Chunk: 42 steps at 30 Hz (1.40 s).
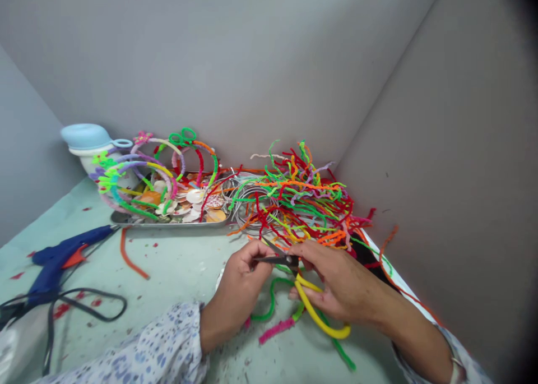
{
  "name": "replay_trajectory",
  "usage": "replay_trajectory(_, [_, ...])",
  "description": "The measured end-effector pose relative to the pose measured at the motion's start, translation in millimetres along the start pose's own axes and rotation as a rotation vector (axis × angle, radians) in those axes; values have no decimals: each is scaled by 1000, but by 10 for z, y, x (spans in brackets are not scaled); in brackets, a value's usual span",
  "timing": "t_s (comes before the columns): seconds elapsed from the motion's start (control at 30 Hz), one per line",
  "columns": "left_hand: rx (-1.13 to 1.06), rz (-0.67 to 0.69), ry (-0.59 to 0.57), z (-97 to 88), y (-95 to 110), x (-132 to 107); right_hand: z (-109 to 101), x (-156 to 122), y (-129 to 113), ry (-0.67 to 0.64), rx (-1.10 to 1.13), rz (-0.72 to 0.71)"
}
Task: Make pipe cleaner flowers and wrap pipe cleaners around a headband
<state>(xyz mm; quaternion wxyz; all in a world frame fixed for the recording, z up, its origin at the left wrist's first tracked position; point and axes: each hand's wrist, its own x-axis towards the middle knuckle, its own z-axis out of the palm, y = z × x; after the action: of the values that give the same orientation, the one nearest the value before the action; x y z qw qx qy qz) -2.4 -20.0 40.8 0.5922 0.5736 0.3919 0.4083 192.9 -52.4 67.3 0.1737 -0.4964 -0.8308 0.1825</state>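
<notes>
My right hand [336,280] grips a pair of scissors [321,322] with yellow handles and dark blades. The blades are parted and point left, at the fingertips of my left hand [244,288]. The fingers of my left hand are closed in a pinch on a pipe cleaner, mostly hidden by the fingers and blades. Below the hands, a green pipe cleaner [272,300] curves over the table and passes behind the scissors. A pink and light green fuzzy piece [277,330] lies beside it.
Ahead is a heap of coloured pipe cleaners [306,199] beside coiled wire [252,218]. A metal tray [189,225] holds shells and decorated headbands [168,174]. At left are a blue glue gun [59,260] with its cord, an orange pipe cleaner [131,258] and a blue-lidded bottle [88,140].
</notes>
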Motion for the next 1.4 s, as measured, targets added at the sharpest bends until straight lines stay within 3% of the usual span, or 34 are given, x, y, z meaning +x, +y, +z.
replay_trajectory(0.93, [-11,53,-12,-35,-29,28,77,25,52,33,-26,25])
replay_trajectory(1.03, [14,36,34,-44,-52,43,2,11,160,112,-102,102])
replay_trajectory(1.13, [31,31,83,-57,-66,66,-137,-67,296,136,-284,276])
replay_trajectory(1.23, [24,16,110,-67,-76,84,-239,-179,366,2,-396,428])
replay_trajectory(1.4, [-21,-22,104,-72,-91,96,-131,-224,336,-129,-392,466])
